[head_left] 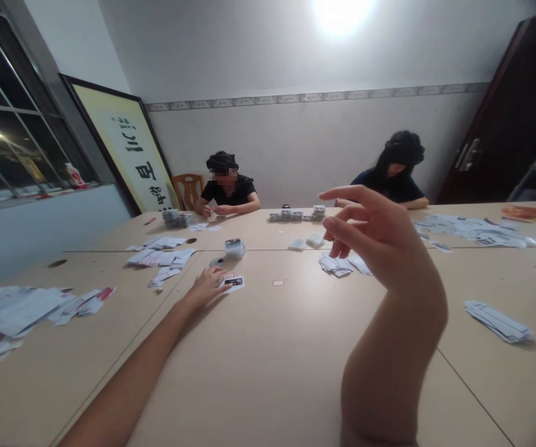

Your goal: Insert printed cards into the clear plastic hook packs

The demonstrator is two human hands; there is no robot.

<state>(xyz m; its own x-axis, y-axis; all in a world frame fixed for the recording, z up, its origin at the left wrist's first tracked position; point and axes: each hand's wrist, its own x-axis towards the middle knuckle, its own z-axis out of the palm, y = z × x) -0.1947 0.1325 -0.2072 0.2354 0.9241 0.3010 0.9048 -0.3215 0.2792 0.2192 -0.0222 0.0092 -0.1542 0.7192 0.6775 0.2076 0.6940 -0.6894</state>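
My left hand (209, 286) rests on the table, its fingers stretched over the left edge of a white card with a dark picture (234, 282). Just beyond those fingers are a roll of tape (217, 262) and an upright stack of cards (235, 248). Raised above the table, my right hand (365, 226) has bent fingers that stand apart, and nothing shows between them. Behind and below it lie loose white paper slips (336, 265). A small red-edged label (278, 283) lies flat between my two hands.
Paper piles (26, 310) spread along the left; a bundle of strips (498, 321) lies at right. More papers (477, 231) cover the far right. Small stacks (296, 215) line the far side, where two people (231, 192) sit. The table (259, 372) has a cable hole (58, 264).
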